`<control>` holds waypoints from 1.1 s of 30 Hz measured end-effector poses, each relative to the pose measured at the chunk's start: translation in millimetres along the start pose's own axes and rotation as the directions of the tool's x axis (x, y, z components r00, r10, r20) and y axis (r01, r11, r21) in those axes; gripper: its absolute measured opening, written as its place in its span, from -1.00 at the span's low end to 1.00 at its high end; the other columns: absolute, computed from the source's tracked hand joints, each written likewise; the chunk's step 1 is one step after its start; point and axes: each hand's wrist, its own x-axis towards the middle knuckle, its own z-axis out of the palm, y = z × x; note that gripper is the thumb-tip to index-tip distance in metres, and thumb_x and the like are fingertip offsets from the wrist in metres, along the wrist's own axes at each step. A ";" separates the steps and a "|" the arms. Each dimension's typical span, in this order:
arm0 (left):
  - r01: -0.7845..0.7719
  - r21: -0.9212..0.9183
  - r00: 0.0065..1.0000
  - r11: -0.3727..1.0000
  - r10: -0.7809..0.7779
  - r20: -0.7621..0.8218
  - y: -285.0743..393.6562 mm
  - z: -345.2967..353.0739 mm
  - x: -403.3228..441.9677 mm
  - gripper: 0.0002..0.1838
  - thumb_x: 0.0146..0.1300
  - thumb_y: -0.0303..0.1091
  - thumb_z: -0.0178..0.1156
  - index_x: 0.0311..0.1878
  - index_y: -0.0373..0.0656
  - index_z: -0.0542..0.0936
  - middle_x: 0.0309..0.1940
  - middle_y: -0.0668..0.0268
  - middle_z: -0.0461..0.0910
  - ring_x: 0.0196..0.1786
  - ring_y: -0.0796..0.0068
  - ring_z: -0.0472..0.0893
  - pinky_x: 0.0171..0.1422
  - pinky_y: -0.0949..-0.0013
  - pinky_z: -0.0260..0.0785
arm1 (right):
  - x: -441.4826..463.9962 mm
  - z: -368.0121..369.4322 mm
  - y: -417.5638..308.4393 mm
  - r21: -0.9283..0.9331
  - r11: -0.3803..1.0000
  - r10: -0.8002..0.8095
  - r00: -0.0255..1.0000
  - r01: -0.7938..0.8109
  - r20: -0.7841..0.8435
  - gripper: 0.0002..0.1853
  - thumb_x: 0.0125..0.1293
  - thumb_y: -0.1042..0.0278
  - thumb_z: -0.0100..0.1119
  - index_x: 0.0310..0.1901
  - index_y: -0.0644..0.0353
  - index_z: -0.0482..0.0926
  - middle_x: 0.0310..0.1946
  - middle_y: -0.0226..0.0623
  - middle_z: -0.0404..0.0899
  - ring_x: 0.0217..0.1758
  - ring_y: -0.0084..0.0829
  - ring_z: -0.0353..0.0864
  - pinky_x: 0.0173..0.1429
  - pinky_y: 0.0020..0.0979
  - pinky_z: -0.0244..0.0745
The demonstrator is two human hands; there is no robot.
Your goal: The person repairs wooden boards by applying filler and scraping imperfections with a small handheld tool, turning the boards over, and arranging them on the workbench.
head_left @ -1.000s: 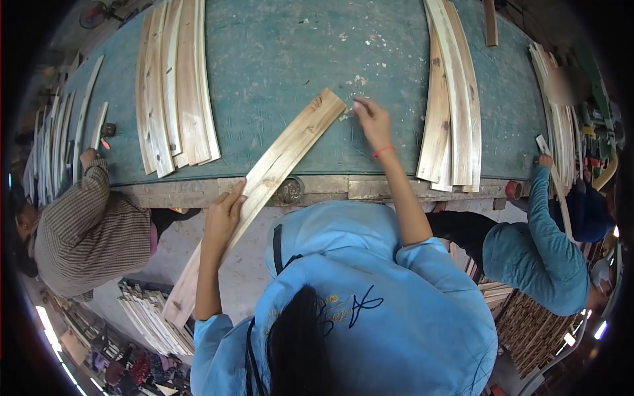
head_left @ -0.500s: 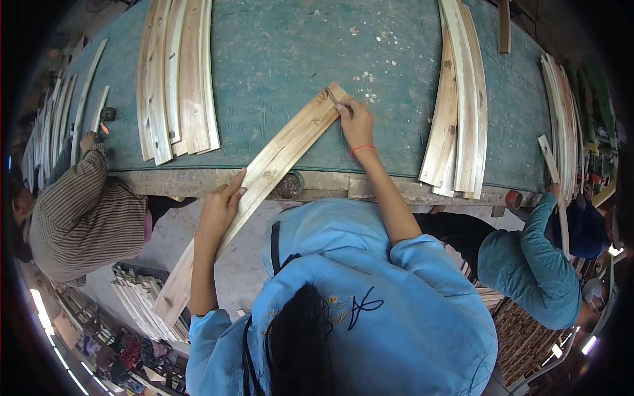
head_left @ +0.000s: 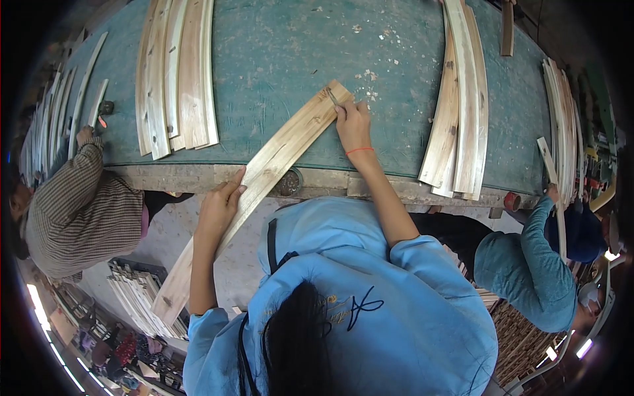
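Observation:
A long, pale wooden plank (head_left: 281, 155) slants from lower left up over the table's front edge, its far end resting on the green table. My left hand (head_left: 221, 203) is closed around the plank near its middle. Close to the far end, my right hand (head_left: 353, 125) pinches a thin metal tool (head_left: 333, 98), whose tip touches the wood beside a dark knot. The exact kind of tool is too small to make out. A red string circles my right wrist.
Planks (head_left: 191, 79) lie at the left of the green table (head_left: 284, 46), others (head_left: 469, 99) at the right. A round tin (head_left: 290, 183) sits at the front edge under the plank. Co-workers stand left (head_left: 86, 211) and right (head_left: 525, 270). More planks (head_left: 142, 297) are stacked below.
My right hand has shifted very slightly, with the tool tip still at the knot. The plank and my left hand stay in nearly the same place.

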 end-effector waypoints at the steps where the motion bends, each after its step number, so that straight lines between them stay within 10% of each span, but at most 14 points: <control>1: 0.004 0.006 1.000 1.000 -0.004 0.003 0.5 -0.4 -0.1 -0.60 0.32 -0.27 0.11 0.24 0.11 0.50 -0.09 -0.11 0.59 -0.04 -0.07 0.59 0.03 0.14 0.42 | -1.5 -1.6 -3.2 -0.017 1.000 -0.011 1.000 0.011 0.003 -0.88 0.24 0.44 0.15 -0.28 0.33 0.54 -0.29 0.07 0.42 -0.33 0.06 0.54 -0.21 -0.10 0.51; 33: 0.012 0.022 1.000 1.000 -0.012 0.022 7.0 -5.4 1.1 -0.60 0.32 -0.30 0.11 0.23 0.05 0.50 -0.18 -0.16 0.59 -0.14 -0.11 0.61 -0.04 0.11 0.41 | 23.9 0.6 24.9 0.026 0.979 -0.200 0.979 0.201 -0.046 -0.93 0.21 0.46 0.15 -0.33 0.20 0.62 -0.36 -0.18 0.49 -0.35 -0.08 0.59 -0.26 -0.15 0.53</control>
